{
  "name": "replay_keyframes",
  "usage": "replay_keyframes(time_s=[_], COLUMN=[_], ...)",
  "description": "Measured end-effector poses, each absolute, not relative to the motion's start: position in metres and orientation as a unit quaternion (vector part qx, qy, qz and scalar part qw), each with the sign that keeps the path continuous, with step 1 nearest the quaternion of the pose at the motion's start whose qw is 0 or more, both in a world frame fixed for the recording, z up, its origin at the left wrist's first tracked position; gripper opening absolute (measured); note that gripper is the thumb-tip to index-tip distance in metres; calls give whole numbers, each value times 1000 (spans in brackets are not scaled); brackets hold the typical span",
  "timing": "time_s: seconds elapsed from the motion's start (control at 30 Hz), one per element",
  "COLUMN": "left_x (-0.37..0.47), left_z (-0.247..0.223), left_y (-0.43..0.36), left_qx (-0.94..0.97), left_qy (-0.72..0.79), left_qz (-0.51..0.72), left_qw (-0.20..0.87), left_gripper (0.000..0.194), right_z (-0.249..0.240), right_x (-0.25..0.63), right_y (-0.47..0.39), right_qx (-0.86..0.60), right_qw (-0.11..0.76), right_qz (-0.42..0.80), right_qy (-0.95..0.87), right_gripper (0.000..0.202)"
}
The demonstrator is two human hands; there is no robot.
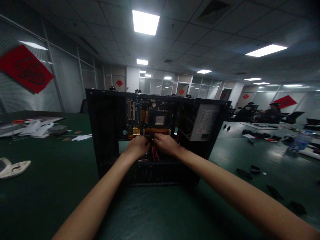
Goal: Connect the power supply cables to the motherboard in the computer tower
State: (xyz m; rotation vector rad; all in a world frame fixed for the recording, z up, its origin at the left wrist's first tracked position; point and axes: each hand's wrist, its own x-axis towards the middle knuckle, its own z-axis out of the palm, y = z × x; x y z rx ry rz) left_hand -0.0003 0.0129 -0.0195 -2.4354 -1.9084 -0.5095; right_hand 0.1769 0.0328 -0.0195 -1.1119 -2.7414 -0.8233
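An open black computer case [105, 133] stands on the green table [62, 193], its inside facing me. A dark motherboard [147, 113] is fixed inside, with a silver power supply [206, 123] at the upper right. My left hand [138, 146] reaches in below the board, fingers curled beside the memory slots [157, 130]. My right hand [165, 143] is close to its right, fingers bent near the same edge. Coloured wires [155, 153] hang between and below the hands. Whatever the fingertips of either hand grip is hidden or too small to name.
Papers [82, 137] and a grey box [58, 130] lie at the left, with a white object [16, 168] nearer. Several black parts [243, 173] and a plastic bottle [301, 140] are at the right. A seated person [272, 113] is far behind.
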Motion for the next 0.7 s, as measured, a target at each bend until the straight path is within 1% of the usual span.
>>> replay_keyframes(time_s=[0.27, 0.37, 0.5, 0.7], left_x=[4, 3, 2, 3], left_z=[-21, -20, -16, -14], left_y=[14, 13, 10, 6], left_qx=[-804, -816, -810, -807], left_qy=[-555, -533, -537, -547], left_qz=[-212, -214, -198, -174], left_qw=[-17, -61, -125, -139], left_gripper=[34, 34, 34, 39], right_z=[-16, -15, -16, -18], right_x=[171, 170, 170, 176], right_y=[28, 28, 29, 31], right_qx=[-369, -366, -378, -423], right_qw=[20, 15, 35, 66], right_qz=[-267, -268, -256, -205], right_qy=[-890, -891, -889, -880], right_gripper=[27, 27, 25, 19])
